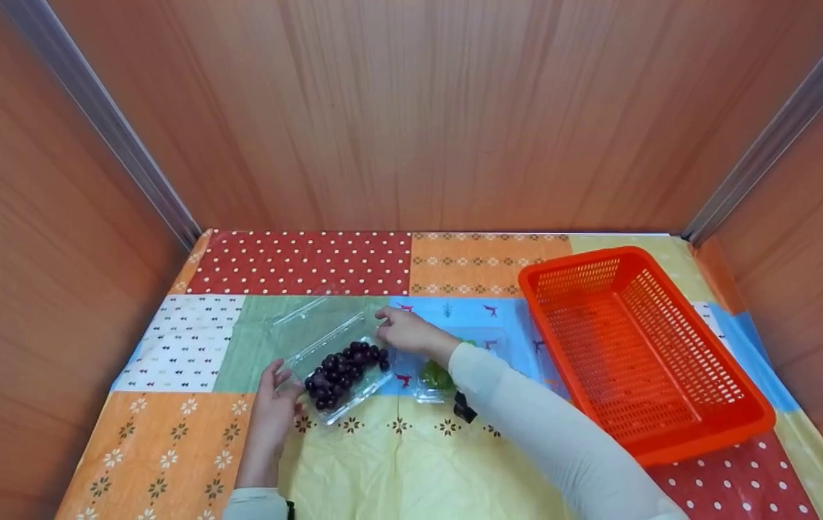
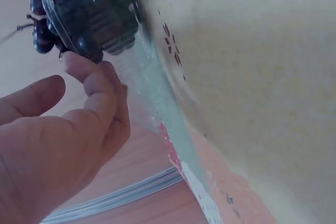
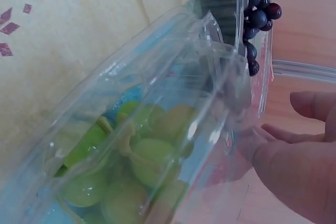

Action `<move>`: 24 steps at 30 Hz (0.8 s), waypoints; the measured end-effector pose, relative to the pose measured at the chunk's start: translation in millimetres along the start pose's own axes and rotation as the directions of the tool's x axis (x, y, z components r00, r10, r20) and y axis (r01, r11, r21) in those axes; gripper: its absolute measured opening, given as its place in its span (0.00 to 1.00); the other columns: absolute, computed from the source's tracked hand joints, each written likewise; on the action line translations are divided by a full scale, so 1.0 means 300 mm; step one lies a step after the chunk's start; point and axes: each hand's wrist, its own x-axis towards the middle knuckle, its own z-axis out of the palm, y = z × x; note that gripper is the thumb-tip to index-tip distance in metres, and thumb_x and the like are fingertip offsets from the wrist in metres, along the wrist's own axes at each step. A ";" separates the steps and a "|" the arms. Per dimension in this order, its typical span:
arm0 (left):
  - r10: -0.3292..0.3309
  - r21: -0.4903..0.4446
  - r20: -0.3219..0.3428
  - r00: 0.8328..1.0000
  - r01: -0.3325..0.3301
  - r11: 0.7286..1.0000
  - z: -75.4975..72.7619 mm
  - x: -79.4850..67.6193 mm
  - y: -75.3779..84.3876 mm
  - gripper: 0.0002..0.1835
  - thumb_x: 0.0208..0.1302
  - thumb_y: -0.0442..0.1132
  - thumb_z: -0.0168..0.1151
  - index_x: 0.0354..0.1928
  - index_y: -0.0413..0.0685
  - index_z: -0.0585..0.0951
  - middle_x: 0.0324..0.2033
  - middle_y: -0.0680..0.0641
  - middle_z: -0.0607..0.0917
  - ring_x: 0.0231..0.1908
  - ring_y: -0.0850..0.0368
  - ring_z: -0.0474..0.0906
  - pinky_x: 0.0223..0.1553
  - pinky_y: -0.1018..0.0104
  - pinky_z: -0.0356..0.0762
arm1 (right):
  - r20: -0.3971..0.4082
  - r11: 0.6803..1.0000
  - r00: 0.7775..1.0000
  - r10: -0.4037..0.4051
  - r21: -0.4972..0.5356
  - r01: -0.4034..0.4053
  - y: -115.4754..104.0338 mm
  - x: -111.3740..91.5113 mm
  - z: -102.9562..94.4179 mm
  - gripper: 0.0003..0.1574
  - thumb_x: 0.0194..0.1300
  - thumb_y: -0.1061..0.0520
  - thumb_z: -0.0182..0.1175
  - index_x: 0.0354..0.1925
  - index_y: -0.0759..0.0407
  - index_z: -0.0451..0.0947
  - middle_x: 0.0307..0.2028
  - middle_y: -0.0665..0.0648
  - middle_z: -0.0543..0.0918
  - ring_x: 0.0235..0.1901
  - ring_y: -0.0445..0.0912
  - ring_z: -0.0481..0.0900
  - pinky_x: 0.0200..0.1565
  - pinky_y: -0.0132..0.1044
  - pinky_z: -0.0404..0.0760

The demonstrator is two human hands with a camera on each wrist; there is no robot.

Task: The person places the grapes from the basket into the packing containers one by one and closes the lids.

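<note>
Dark purple grapes [image 1: 343, 372] lie in a clear plastic box [image 1: 350, 415] whose see-through lid [image 1: 310, 312] lies folded back on the far side. My left hand [image 1: 276, 404] is at the box's left end. In the left wrist view its fingertips [image 2: 79, 66] touch the box wall while the thumb stands apart. At the box's far right corner is my right hand [image 1: 415, 336], thumb apart from the fingers; clear plastic partly covers those fingers in the right wrist view. Green grapes [image 3: 152, 161] sit in another clear box [image 3: 126, 61], partly hidden under my right forearm in the head view.
An orange-red plastic basket [image 1: 646, 448] stands on the right side of the table. A patchwork tablecloth [image 1: 166, 433] covers the table. Wood-patterned panels [image 1: 411, 115] with grey corner strips [image 1: 101, 115] enclose the back and sides.
</note>
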 end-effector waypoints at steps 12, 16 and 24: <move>0.013 0.016 0.006 1.000 -0.013 1.000 -0.020 0.066 -0.009 0.45 0.63 0.24 0.49 0.74 0.55 0.38 0.72 0.43 0.52 0.37 0.56 0.74 0.38 0.64 0.77 | 0.033 1.000 0.999 0.005 0.005 -0.005 0.003 0.002 0.004 0.37 0.65 0.66 0.53 0.70 0.55 0.58 0.66 0.60 0.65 0.63 0.54 0.66 0.58 0.46 0.71; 0.023 0.089 0.012 1.000 -0.024 0.996 -0.025 0.080 -0.007 0.42 0.64 0.25 0.49 0.74 0.47 0.41 0.70 0.40 0.55 0.40 0.54 0.74 0.40 0.63 0.76 | 0.009 1.000 1.000 0.005 0.005 -0.005 -0.001 0.008 0.005 0.35 0.66 0.64 0.50 0.70 0.56 0.57 0.67 0.57 0.64 0.65 0.54 0.63 0.60 0.47 0.68; 0.040 0.012 -0.026 0.999 -0.040 0.999 -0.016 0.085 0.000 0.36 0.64 0.24 0.46 0.73 0.43 0.50 0.69 0.40 0.58 0.50 0.49 0.70 0.51 0.57 0.72 | 0.039 0.994 0.999 0.010 0.104 -0.014 -0.002 0.039 0.011 0.38 0.67 0.63 0.49 0.72 0.52 0.51 0.71 0.56 0.57 0.68 0.53 0.59 0.61 0.47 0.67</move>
